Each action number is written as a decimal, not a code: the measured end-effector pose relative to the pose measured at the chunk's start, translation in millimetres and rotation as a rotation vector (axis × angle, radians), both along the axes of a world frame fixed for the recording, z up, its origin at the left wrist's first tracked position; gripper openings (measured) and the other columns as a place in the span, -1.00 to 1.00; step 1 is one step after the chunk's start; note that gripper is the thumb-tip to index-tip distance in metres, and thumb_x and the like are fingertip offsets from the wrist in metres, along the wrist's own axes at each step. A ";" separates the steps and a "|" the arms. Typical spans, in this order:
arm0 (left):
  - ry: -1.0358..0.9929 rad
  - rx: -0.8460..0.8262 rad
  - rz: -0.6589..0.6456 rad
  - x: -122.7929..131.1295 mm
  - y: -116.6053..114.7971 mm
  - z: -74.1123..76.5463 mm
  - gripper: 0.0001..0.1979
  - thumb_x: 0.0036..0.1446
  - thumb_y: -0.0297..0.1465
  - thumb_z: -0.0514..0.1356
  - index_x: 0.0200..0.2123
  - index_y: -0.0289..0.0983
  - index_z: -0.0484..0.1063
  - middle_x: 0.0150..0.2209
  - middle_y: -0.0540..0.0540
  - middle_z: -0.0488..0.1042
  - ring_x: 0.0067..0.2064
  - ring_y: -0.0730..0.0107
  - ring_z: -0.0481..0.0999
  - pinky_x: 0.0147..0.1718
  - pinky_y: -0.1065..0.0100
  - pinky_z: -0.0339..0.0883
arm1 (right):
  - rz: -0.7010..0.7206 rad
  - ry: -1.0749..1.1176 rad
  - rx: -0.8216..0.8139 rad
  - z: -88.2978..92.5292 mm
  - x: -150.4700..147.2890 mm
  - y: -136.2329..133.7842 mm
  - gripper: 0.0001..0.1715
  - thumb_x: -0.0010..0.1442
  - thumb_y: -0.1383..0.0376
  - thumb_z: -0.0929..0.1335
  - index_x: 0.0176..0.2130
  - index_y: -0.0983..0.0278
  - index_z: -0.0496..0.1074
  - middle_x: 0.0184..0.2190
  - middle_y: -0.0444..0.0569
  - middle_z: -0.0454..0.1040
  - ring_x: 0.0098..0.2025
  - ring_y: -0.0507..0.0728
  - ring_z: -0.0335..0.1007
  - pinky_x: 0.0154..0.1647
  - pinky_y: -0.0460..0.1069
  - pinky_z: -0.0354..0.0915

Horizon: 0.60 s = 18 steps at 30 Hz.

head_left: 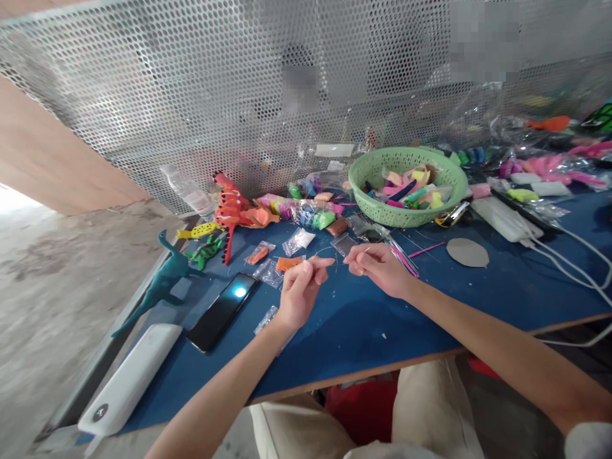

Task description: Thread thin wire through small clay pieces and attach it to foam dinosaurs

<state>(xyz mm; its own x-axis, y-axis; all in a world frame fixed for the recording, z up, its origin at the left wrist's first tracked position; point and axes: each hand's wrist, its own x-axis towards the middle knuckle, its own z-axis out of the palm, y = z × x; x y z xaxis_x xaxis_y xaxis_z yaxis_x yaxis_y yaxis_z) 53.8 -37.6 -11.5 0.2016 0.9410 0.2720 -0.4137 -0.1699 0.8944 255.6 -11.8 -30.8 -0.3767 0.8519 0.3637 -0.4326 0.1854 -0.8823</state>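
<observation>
Over the blue table point(363, 325), my two hands face each other a short distance apart. My left hand point(303, 287) pinches one part of a thin wire point(338, 262), its index finger pointing to the right. Closed on the wire's other side is my right hand point(380, 266), thumb against fingertips. The wire is so fine that its full length cannot be made out. Just behind my left hand lies a piece of orange clay point(288, 263). A small clear bag point(345, 244) lies behind my right hand, near thin pink sticks point(425, 249).
A green basket point(406, 220) of colourful clay packs stands behind my hands. To the left are a phone point(222, 312), a white power bank point(131, 376), a teal dinosaur figure point(165, 280) and an orange figure point(232, 210). A perforated metal panel point(215, 83) rises behind. White cables point(568, 264) run at right.
</observation>
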 end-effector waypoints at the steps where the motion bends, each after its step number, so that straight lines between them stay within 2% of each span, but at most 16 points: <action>1: 0.029 0.021 0.030 0.0 -0.1 -0.8 -0.61 0.25 -0.09 0.22 -0.20 -0.28 0.67 -0.52 0.00 0.20 -0.41 0.43 0.20 -0.33 0.30 0.13 | -0.024 -0.004 0.002 0.6 -0.1 0.1 -0.71 0.30 0.10 0.42 -0.21 0.25 0.61 -0.53 -0.15 0.31 -0.46 0.01 0.17 -0.40 -0.02 0.13; 7: 0.212 0.099 0.188 0.8 -1.4 -0.9 -0.61 0.21 -0.04 0.25 -0.21 -0.23 0.67 -0.49 -0.04 0.29 -0.35 0.34 0.27 -0.28 0.25 0.17 | -0.156 -0.138 0.044 9.1 -1.4 -3.0 -0.75 0.30 0.14 0.42 -0.19 0.25 0.63 -0.51 -0.13 0.41 -0.47 0.00 0.23 -0.42 -0.04 0.17; 10: 0.247 0.095 0.241 0.6 -0.9 -0.6 -0.59 0.20 -0.03 0.25 -0.21 -0.24 0.67 -0.48 -0.05 0.31 -0.35 0.33 0.27 -0.27 0.25 0.19 | -0.178 -0.173 0.069 13.3 -2.2 -5.2 -0.74 0.30 0.14 0.41 -0.20 0.26 0.63 -0.50 -0.11 0.46 -0.47 0.01 0.27 -0.41 -0.04 0.21; 18: 0.311 0.116 0.261 -1.1 -0.4 -1.3 -0.52 0.24 0.00 0.19 -0.15 -0.28 0.67 -0.46 -0.08 0.31 -0.35 0.34 0.27 -0.31 0.29 0.22 | -0.145 -0.162 0.058 13.8 -3.0 -5.7 -0.78 0.30 0.17 0.42 -0.26 0.25 0.62 -0.48 -0.10 0.51 -0.46 0.00 0.32 -0.39 -0.06 0.23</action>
<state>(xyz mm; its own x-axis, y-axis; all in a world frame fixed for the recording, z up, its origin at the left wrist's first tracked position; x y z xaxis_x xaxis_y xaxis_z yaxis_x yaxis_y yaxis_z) 52.7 -38.0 -12.8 0.0496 0.9380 0.3431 -0.0563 -0.3403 0.9386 252.6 -17.6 -17.0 -0.3094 0.8810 0.3579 -0.2511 0.2874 -0.9243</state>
